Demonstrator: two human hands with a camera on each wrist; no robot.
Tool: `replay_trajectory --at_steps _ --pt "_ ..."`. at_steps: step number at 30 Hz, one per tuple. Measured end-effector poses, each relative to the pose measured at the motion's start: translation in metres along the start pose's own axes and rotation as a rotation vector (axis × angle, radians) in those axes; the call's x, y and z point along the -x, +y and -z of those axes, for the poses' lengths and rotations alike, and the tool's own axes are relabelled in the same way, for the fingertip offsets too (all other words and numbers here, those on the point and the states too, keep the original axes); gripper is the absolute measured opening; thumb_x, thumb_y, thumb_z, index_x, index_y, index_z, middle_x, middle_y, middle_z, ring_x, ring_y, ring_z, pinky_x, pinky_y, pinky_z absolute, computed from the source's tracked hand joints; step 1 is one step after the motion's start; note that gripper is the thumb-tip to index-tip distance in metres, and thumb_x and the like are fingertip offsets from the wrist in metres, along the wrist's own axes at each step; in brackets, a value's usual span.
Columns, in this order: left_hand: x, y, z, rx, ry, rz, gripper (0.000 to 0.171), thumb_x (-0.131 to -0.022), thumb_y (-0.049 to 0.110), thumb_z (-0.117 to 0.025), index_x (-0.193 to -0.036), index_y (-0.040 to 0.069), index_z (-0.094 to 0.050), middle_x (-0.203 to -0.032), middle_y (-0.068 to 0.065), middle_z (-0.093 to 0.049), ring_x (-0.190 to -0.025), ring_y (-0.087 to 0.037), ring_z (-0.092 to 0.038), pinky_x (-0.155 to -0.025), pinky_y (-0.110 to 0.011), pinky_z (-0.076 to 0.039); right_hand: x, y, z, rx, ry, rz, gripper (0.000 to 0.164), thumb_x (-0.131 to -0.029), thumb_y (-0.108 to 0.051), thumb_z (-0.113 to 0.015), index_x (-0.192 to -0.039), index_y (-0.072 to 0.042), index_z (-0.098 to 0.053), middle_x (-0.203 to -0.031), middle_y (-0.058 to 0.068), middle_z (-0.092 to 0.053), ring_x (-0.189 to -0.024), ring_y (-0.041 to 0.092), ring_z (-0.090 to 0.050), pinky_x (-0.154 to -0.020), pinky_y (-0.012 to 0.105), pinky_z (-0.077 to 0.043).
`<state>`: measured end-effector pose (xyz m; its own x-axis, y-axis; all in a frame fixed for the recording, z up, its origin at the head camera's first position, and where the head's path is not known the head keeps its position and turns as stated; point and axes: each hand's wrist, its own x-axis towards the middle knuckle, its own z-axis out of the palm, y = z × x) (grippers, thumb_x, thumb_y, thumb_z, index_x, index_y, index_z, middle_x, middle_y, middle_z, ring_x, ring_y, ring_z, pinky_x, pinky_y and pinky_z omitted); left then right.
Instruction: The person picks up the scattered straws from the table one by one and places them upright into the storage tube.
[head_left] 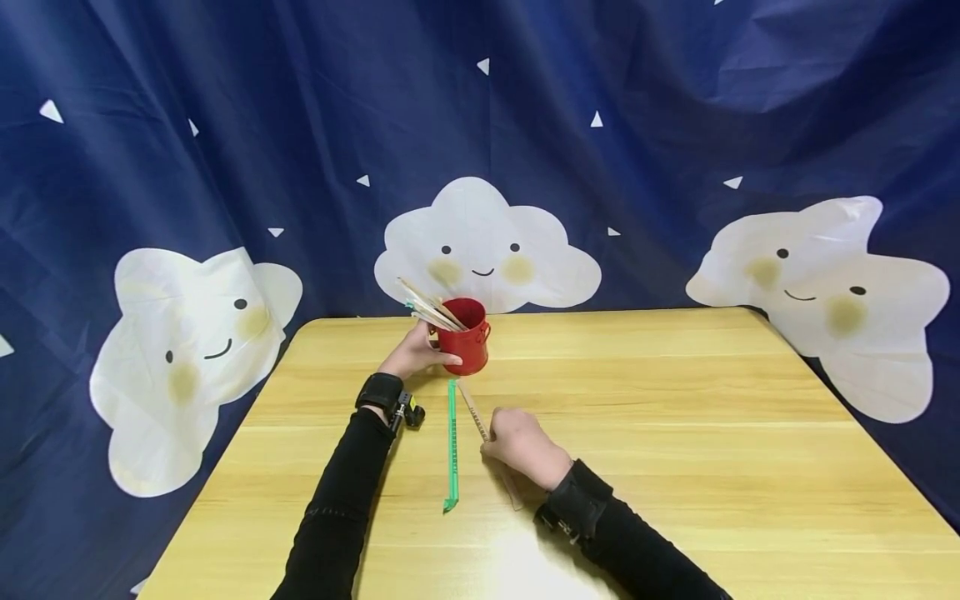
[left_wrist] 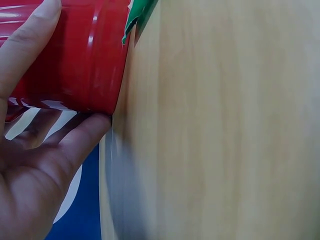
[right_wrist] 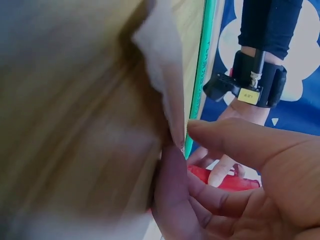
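Observation:
A small red bucket (head_left: 468,352) stands near the back of the table, with several thin sticks (head_left: 429,312) leaning out over its left rim. My left hand (head_left: 415,352) grips the bucket from the left, its thumb across the front and fingers around the far side. Nearer to me, my right hand (head_left: 525,446) pinches a long, slim paper-wrapped stick (head_left: 472,409) with dark print, between thumb and forefinger. In the right wrist view the pale wrapper (right_wrist: 167,65) runs out from the fingertips. Left of it lies a green-wrapped stick (head_left: 453,442), untouched, its near end crumpled.
Both hands work over a light wooden table (head_left: 712,433). Behind it hangs a dark blue curtain (head_left: 645,100) with white smiling clouds, meeting the table's back edge. A black wrist camera (head_left: 411,412) sticks out from the left wrist near the green stick's far end.

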<state>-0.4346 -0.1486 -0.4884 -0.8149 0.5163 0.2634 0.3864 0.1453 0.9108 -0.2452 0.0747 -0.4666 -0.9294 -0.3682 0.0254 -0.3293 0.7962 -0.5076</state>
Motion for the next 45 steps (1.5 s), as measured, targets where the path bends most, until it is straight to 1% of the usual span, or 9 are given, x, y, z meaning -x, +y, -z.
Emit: replay_trajectory --at_steps 4,6,10,16,24,30,37,42,45 --pt "-0.001 0.001 0.000 0.001 -0.005 0.006 0.099 -0.073 -0.004 -0.089 -0.153 0.021 -0.038 -0.149 -0.005 -0.050 -0.137 -0.025 -0.047 -0.115 -0.053 -0.036 -0.004 -0.001 0.003 -0.036 -0.014 -0.027 0.023 -0.080 -0.012 -0.079 -0.072 -0.008 -0.058 -0.066 0.000 -0.055 -0.059 0.015 -0.050 -0.052 0.028 -0.042" --pt "-0.001 0.003 0.000 0.007 -0.009 0.004 0.099 -0.072 -0.006 -0.088 -0.154 0.018 -0.038 -0.149 -0.007 -0.050 -0.137 -0.026 -0.047 -0.116 -0.053 -0.034 -0.007 -0.003 0.005 -0.028 -0.018 -0.037 0.026 -0.080 -0.013 -0.080 -0.070 -0.009 -0.057 -0.065 -0.001 -0.053 -0.059 0.015 -0.048 -0.052 0.028 -0.040" --pt "0.002 0.013 -0.002 0.028 -0.010 0.003 0.099 -0.073 -0.009 -0.086 -0.155 0.010 -0.035 -0.150 -0.012 -0.048 -0.137 -0.031 -0.046 -0.113 -0.058 -0.036 -0.017 -0.009 0.006 -0.011 -0.029 -0.072 0.027 -0.080 -0.013 -0.080 -0.067 -0.011 -0.057 -0.062 -0.002 -0.051 -0.056 0.015 -0.046 -0.049 0.027 -0.037" --pt "0.004 0.023 -0.004 0.032 -0.019 -0.007 0.098 -0.074 -0.011 -0.085 -0.155 0.006 -0.033 -0.151 -0.015 -0.046 -0.136 -0.032 -0.045 -0.111 -0.060 -0.038 -0.030 -0.017 0.005 0.045 -0.071 -0.170 0.023 -0.078 -0.009 -0.080 -0.069 -0.010 -0.058 -0.066 0.002 -0.056 -0.060 0.018 -0.053 -0.050 0.031 -0.042" --pt "0.004 0.015 -0.006 0.026 -0.007 0.005 0.098 -0.073 -0.011 -0.085 -0.155 0.008 -0.034 -0.151 -0.012 -0.046 -0.137 -0.031 -0.043 -0.111 -0.062 -0.036 -0.036 -0.019 0.003 0.068 -0.106 -0.246 0.021 -0.077 -0.004 -0.077 -0.069 -0.009 -0.058 -0.069 0.004 -0.057 -0.062 0.020 -0.055 -0.050 0.033 -0.044" --pt "-0.002 0.003 -0.001 0.022 -0.001 0.008 0.101 -0.072 -0.009 -0.087 -0.156 0.016 -0.035 -0.152 -0.009 -0.047 -0.139 -0.030 -0.043 -0.116 -0.060 -0.031 -0.041 -0.021 0.003 0.090 -0.133 -0.292 0.022 -0.077 -0.010 -0.082 -0.070 -0.010 -0.061 -0.071 0.003 -0.059 -0.065 0.020 -0.056 -0.053 0.034 -0.048" --pt "-0.009 -0.003 0.003 -0.003 -0.002 0.013 0.101 -0.071 -0.003 -0.090 -0.154 0.025 -0.039 -0.149 -0.001 -0.050 -0.138 -0.023 -0.045 -0.116 -0.056 -0.033 -0.042 -0.019 0.004 0.096 -0.122 -0.281 0.027 -0.075 -0.014 -0.088 -0.075 -0.010 -0.061 -0.073 0.002 -0.059 -0.068 0.019 -0.056 -0.057 0.035 -0.050" --pt "-0.009 -0.004 0.003 -0.011 -0.005 0.009 0.099 -0.071 -0.003 -0.090 -0.152 0.025 -0.040 -0.148 -0.001 -0.051 -0.137 -0.022 -0.047 -0.118 -0.051 -0.031 -0.042 -0.017 0.004 0.085 -0.121 -0.281 0.029 -0.072 -0.016 -0.089 -0.074 -0.010 -0.061 -0.073 0.001 -0.059 -0.068 0.018 -0.055 -0.056 0.034 -0.049" --pt "-0.008 -0.004 0.002 0.001 0.001 0.012 0.100 -0.071 -0.005 -0.089 -0.153 0.023 -0.040 -0.148 -0.002 -0.051 -0.137 -0.024 -0.046 -0.117 -0.054 -0.032 -0.042 -0.016 0.004 0.085 -0.130 -0.280 0.030 -0.073 -0.017 -0.089 -0.074 -0.010 -0.060 -0.073 0.001 -0.058 -0.067 0.018 -0.054 -0.055 0.034 -0.048"
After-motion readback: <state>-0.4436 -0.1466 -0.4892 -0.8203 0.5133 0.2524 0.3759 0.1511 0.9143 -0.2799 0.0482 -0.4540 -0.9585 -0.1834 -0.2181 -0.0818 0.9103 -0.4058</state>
